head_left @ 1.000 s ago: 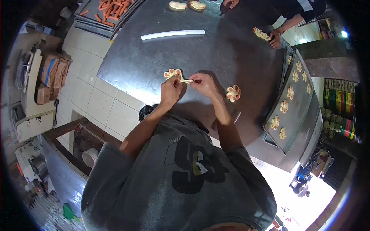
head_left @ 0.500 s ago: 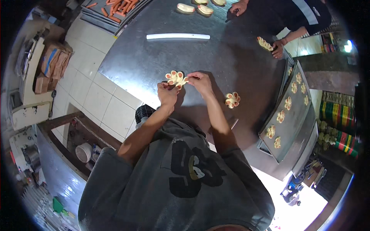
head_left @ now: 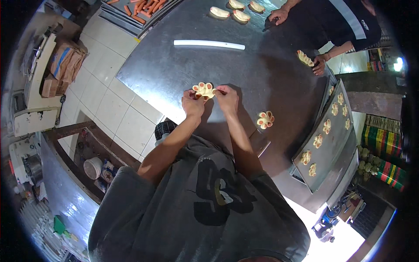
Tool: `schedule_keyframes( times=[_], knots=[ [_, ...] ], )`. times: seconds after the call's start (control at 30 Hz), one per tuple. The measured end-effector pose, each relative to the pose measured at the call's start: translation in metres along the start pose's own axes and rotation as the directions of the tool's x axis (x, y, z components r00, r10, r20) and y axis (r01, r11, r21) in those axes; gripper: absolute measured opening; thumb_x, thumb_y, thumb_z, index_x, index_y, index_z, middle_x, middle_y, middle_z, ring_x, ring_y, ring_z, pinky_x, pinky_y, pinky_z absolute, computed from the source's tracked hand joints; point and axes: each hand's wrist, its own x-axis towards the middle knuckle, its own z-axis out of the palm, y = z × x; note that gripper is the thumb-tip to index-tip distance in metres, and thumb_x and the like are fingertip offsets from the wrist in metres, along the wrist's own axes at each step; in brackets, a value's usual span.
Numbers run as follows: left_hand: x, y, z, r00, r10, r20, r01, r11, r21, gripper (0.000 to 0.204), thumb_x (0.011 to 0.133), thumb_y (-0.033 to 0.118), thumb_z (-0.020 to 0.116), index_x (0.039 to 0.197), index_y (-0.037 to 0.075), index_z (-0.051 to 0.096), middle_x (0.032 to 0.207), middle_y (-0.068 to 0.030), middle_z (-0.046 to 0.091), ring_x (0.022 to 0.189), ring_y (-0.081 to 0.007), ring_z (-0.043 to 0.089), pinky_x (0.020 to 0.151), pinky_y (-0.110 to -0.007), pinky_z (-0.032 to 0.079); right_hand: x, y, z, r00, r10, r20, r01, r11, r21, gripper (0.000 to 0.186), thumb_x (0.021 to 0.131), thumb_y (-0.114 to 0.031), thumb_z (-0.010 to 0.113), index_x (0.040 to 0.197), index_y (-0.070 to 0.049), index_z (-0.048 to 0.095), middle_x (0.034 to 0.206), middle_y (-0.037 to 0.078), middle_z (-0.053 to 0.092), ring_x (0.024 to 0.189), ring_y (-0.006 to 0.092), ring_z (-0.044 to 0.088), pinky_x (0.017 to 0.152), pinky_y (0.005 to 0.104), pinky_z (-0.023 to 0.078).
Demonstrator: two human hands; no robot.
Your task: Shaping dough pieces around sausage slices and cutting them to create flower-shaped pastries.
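Observation:
A flower-shaped piece of pale dough with pink sausage slices (head_left: 204,88) is between my hands on the steel worktable (head_left: 166,70). My left hand (head_left: 192,105) pinches its left and lower edge, fingers curled around it. At its right edge my right hand (head_left: 226,99) grips the dough between thumb and fingers. A similar, finished-looking flower (head_left: 265,119) lies to the right of my right forearm. Beyond my hands lies a long white tube (head_left: 209,44).
A tray of sausages (head_left: 144,9) sits at the top left. A co-worker (head_left: 345,24) at the upper right has one hand by a sliced dough roll (head_left: 304,58), the other near several uncut rolls (head_left: 219,13). A tray of dough flowers (head_left: 318,155) stands at the right.
The dough strand that my right hand stretched outward is folded into a petal, and both hands have shifted round the piece. The view has shifted, showing more rolls near the co-worker.

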Motion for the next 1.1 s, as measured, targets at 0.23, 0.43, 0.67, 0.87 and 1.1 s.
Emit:
schedule_keyframes(
  times=[0.23, 0.43, 0.67, 0.87, 1.1],
  knots=[
    [-0.009, 0.006, 0.004, 0.999, -0.008, -0.044, 0.012, 0.996, 0.090, 0.050, 0.073, -0.003, 0.077, 0.114, 0.004, 0.050, 0.106, -0.0114, 0.057, 0.094, -0.0223, 0.061, 0.081, -0.035, 0.054, -0.003, -0.010, -0.005, 0.981, 0.163, 0.104, -0.169, 0.984, 0.056, 0.018, 0.086, -0.009, 0.073, 0.100, 0.001, 0.072, 0.088, 0.008, 0.074, 0.072, 0.0130, 0.070, 0.065, 0.0267, 0.058],
    [-0.016, 0.012, 0.010, 0.999, -0.042, -0.022, 0.042, 0.999, -0.005, 0.049, 0.076, -0.004, 0.075, 0.116, 0.003, 0.047, 0.105, -0.0123, 0.057, 0.094, -0.0202, 0.061, 0.072, -0.032, 0.058, -0.008, -0.021, -0.006, 0.939, 0.303, 0.161, -0.330, 0.926, 0.181, 0.022, 0.089, -0.010, 0.072, 0.108, 0.001, 0.069, 0.095, 0.012, 0.073, 0.079, 0.0174, 0.073, 0.063, 0.0296, 0.061],
    [-0.022, 0.029, -0.002, 0.999, 0.039, 0.015, -0.042, 0.922, 0.385, 0.046, 0.081, 0.012, 0.076, 0.117, 0.008, 0.048, 0.089, -0.0093, 0.068, 0.083, -0.0244, 0.069, 0.074, -0.040, 0.055, -0.014, -0.011, 0.000, 0.941, 0.291, 0.172, -0.333, 0.886, 0.324, 0.029, 0.092, -0.009, 0.069, 0.117, 0.005, 0.064, 0.103, 0.016, 0.072, 0.082, 0.0216, 0.074, 0.068, 0.0327, 0.063],
    [-0.022, 0.037, -0.016, 0.986, 0.125, 0.110, -0.163, 0.848, 0.504, 0.038, 0.080, 0.025, 0.080, 0.106, 0.007, 0.061, 0.082, -0.0078, 0.069, 0.081, -0.0253, 0.069, 0.075, -0.041, 0.053, -0.027, 0.010, 0.001, 0.980, 0.098, 0.175, -0.169, 0.872, 0.460, 0.041, 0.087, -0.010, 0.075, 0.120, 0.010, 0.062, 0.112, 0.018, 0.070, 0.095, 0.0228, 0.073, 0.071, 0.0327, 0.062],
    [-0.001, 0.075, -0.055, 0.856, 0.330, 0.399, -0.511, 0.661, 0.550, 0.040, 0.079, 0.022, 0.082, 0.108, 0.002, 0.064, 0.099, -0.0137, 0.065, 0.093, -0.0244, 0.066, 0.076, -0.035, 0.055, -0.047, 0.002, -0.001, 0.992, -0.106, 0.072, 0.099, 0.991, 0.087, 0.056, 0.080, -0.014, 0.082, 0.128, 0.005, 0.059, 0.115, 0.018, 0.067, 0.101, 0.0250, 0.072, 0.082, 0.0329, 0.058]
  ],
)
